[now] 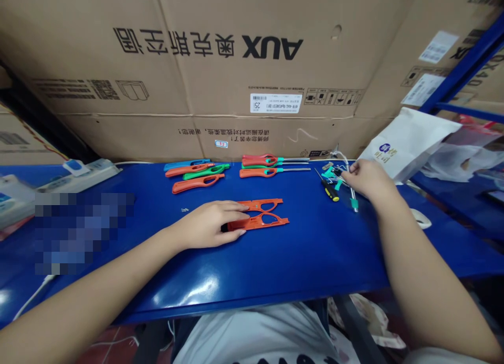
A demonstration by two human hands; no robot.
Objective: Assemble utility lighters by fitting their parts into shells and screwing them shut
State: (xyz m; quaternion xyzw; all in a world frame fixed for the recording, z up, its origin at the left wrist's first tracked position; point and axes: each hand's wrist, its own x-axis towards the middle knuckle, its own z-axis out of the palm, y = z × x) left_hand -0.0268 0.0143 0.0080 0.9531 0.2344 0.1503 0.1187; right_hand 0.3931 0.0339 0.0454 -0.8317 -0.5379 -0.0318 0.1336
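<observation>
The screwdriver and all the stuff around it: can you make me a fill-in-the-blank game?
The person's ____ hand is on the orange casing halves.
The tabletop is coloured ____.
The screwdriver has a black and ____ handle.
The cardboard shows big upside-down letters: ____.

Missing words: left; blue; yellow; AUX.

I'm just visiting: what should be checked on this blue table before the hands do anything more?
1. Left hand touching the two long orange plastic handle halves: ok.
2. Those halves lying side by side, not closed together: ok.
3. Right hand at the pile of small teal and silver parts: ok. What it grips: cannot tell.
4. Yellow-and-black screwdriver free of both hands: ok.
5. Tiny silver pieces lying close together: ok. Exact count: cannot tell.
</observation>
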